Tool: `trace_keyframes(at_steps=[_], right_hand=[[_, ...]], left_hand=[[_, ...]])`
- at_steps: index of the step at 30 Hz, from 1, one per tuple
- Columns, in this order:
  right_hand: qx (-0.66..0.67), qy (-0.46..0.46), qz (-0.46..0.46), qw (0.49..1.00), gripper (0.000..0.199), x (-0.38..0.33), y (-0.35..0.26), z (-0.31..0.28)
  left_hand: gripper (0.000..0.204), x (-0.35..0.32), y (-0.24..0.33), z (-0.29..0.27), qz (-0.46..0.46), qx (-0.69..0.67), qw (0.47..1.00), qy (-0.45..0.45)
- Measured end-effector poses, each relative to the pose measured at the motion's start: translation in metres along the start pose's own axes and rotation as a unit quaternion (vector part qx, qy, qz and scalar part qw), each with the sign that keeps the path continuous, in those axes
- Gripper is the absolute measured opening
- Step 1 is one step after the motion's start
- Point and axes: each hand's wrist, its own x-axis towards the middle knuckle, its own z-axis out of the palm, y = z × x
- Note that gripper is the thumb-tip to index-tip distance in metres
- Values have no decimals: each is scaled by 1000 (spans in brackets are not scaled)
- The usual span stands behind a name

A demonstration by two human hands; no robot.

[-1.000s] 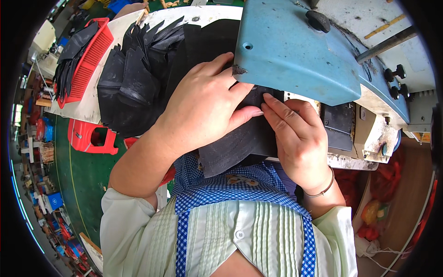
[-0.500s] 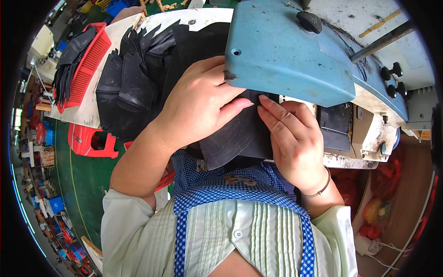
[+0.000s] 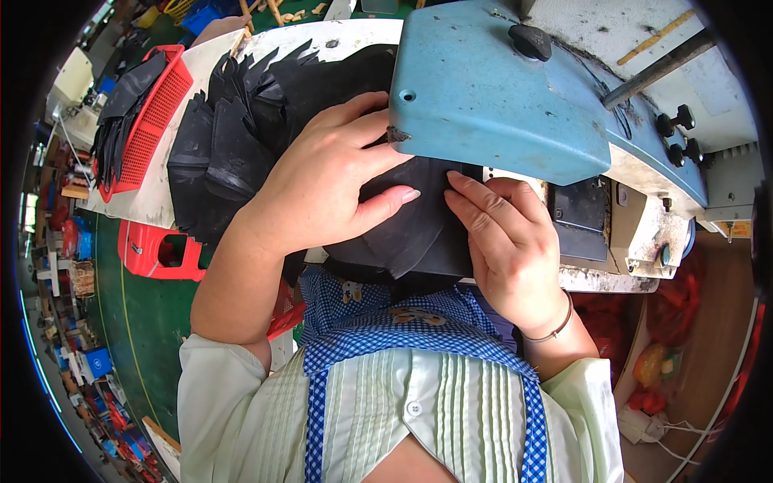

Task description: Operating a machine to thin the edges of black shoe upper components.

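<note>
A black flat sheet piece [image 3: 412, 221], leather-like or fabric-like, lies under the front of a blue machine head [image 3: 499, 97]. My left hand [image 3: 322, 181] is spread over the piece from the left, its thumb stretched out apart from the fingers. Some of its fingertips reach to the machine head's left corner and are partly hidden there. My right hand [image 3: 511, 237] rests at the piece's right edge, with the first fingers stretched flat on it and the others bent. Its thumb is mostly hidden. The machine's working point is covered by the head.
Bundles of black cut pieces [image 3: 233, 153] are piled on the white table [image 3: 354, 30] to the left. A red basket [image 3: 149, 133] with more black pieces stands at the table's left end. Below is a red plastic stool [image 3: 157, 249]. Black knobs [image 3: 530, 42] stick out of the machine.
My left hand has drawn back to the left, its thumb now farther from my right fingers. The piece's near corner has shifted right and away from me. My right hand has barely moved.
</note>
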Motion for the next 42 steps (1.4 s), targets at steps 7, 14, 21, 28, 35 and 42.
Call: trace_keyframes(at_steps=[7, 14, 21, 28, 35, 42], right_hand=[[-3, 3, 2, 1000, 39, -1, 0, 1], [-2, 4, -12, 1000, 37, -2, 2, 1], [-2, 1, -26, 1000, 39, -4, 4, 2], [-2, 5, -16, 1000, 39, -3, 3, 2], [19, 19, -6, 1000, 42, -1, 6, 3], [34, 33, 11, 999, 35, 1, 2, 2]], left_hand=[[42, 1, 0, 4, -21, 47, 999, -4], [44, 4, 0, 6, -50, 74, 996, -8], [46, 8, -3, 14, -73, 114, 990, 27], [49, 14, -12, 22, -67, 175, 980, 69], [58, 20, -17, 29, -112, 210, 967, 88], [57, 32, -28, 25, -173, 277, 945, 31]])
